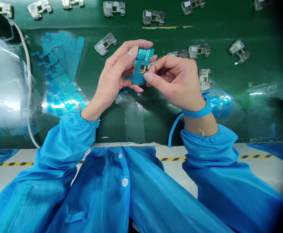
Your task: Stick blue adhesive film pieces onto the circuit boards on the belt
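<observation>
A small circuit board [138, 78] with blue film on its face is held tilted above the green bench. My left hand [119, 66] grips it by the left edge, thumb near its upper corner and fingers behind. At the board's lower right edge, my right hand [174, 79] pinches with thumb and index finger, touching the blue film there. Whether those fingertips grip the board itself or only the film is hard to make out. A blue wrist strap [197, 111] circles my right wrist. Behind the left fingers, another blue piece [128, 89] is partly hidden.
Several bare circuit boards [105, 44] lie scattered across the green bench [88, 136]. A clear sheet of blue film cutouts [63, 64] lies to the left, beside a white cable [29, 97] and clear plastic bags [5, 84]. A coiled blue cord [172, 129] crosses the front edge.
</observation>
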Tool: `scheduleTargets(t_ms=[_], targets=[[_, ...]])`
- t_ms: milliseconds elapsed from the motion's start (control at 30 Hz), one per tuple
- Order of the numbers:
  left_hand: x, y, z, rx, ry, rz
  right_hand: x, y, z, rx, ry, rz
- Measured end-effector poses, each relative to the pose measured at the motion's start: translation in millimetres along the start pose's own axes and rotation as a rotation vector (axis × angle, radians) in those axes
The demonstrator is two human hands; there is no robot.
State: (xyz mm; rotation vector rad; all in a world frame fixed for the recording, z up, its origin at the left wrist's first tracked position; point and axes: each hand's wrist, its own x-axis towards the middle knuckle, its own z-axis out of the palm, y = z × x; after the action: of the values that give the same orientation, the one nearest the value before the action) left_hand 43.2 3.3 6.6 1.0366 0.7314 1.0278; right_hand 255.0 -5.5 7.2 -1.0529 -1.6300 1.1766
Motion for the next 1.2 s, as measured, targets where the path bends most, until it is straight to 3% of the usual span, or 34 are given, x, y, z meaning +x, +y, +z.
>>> scheduleTargets(t_ms=[267, 533, 767, 1200], targets=[[-1.7, 3.1, 1.4, -0.033, -0.006, 0.008, 2.5, 6.2, -4.5, -0.018, -0.021, -0.062], [0.0, 1.2, -0.5, -0.032, -0.004, 0.005, 2.3, 0.5, -1.9, -0.005, -0.017, -0.025], [-5.3, 7.6, 5.4, -0.028, 0.006, 0.005, 1.8, 1.8, -0.1, -0.027, -0.006, -0.114], [-10.0, 10.7, 9.6, -0.04, -0.009, 0.0, -0.9, -4.1, 2.2, -0.051, 0.03, -0.012]])
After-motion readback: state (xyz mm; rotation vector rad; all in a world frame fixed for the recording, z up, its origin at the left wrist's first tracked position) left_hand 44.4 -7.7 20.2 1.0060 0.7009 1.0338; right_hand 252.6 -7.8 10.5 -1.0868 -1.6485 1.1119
